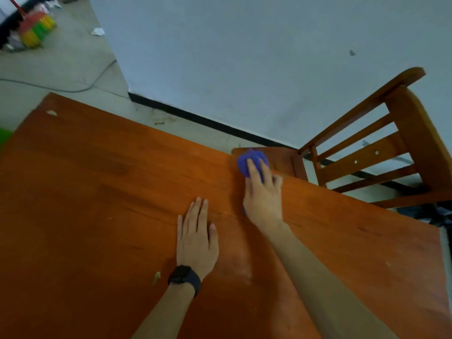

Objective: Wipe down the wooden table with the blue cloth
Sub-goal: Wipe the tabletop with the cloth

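Observation:
The wooden table (97, 192) fills the lower part of the head view, orange-brown and worn. A crumpled blue cloth (247, 160) lies at the table's far edge, partly over it. My right hand (263, 194) presses down on the cloth with straight fingers and covers its near half. My left hand (197, 237) rests flat on the tabletop just left of the right hand, fingers straight, a black watch on the wrist.
A wooden chair (381, 148) stands beyond the table's far right edge, against a pale wall (244, 57). Small pale crumbs (156, 277) lie on the table. A cable (73, 89) and a colourful broom (36, 30) are on the floor at far left.

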